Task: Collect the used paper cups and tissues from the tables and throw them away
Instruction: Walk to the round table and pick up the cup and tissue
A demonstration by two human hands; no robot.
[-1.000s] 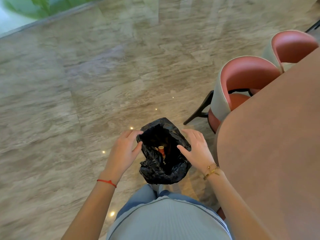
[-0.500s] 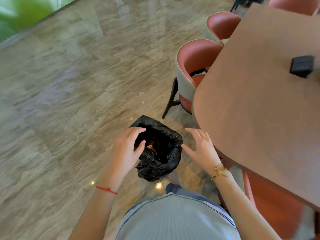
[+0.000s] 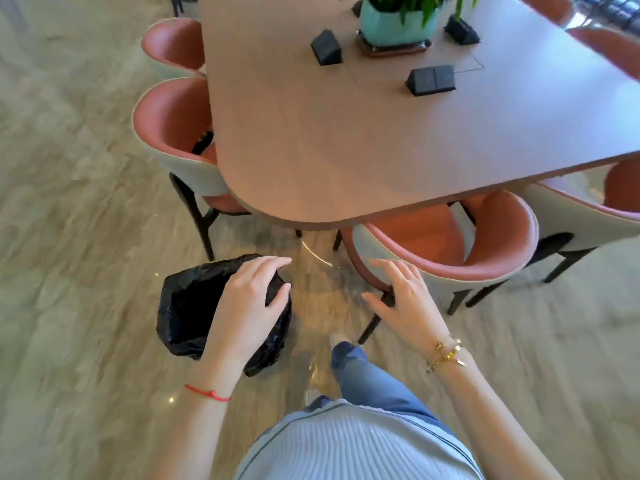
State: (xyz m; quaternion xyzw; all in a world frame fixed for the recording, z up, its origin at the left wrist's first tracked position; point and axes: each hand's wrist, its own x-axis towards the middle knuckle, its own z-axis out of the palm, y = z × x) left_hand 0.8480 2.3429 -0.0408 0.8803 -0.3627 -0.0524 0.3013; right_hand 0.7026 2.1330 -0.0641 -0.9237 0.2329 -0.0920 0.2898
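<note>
Head view showed a pale marble floor [image 3: 69, 237], blurred in places, with a long brown bench [image 3: 346, 140] running from the middle toward the far right. Rust-coloured chairs stood around it: two tucked in on its left side, the nearer chair [image 3: 166, 133] among them, and another chair [image 3: 485, 244] at the near end, just beyond the right hand.

On the bench stood a potted plant [image 3: 394, 22] in a turquoise pot at the far end, and three small black boxes, one of which [image 3: 431, 79] sat nearest the camera. No paper cup or tissue could be seen on the visible part of this bench, so this one looked already cleared, or never littered; other tables lay out of sight.

The black rubbish bag [image 3: 194, 306] hung near left, above the floor. The left hand [image 3: 249, 306] held it, its grip clamped on the bag's right-hand rim, fingers curled over the plastic and thumb beneath. The bag's mouth gaped, but its inside read only as black, so what it held could not be told here.

The right hand [image 3: 405, 299] hovered apart from the bag, fingers spread and relaxed, holding nothing, in front of the near chair's back.

As a judgement, collecting seemed partly done, and carrying the bag on to any remaining tables and disposing of it were left.
</note>
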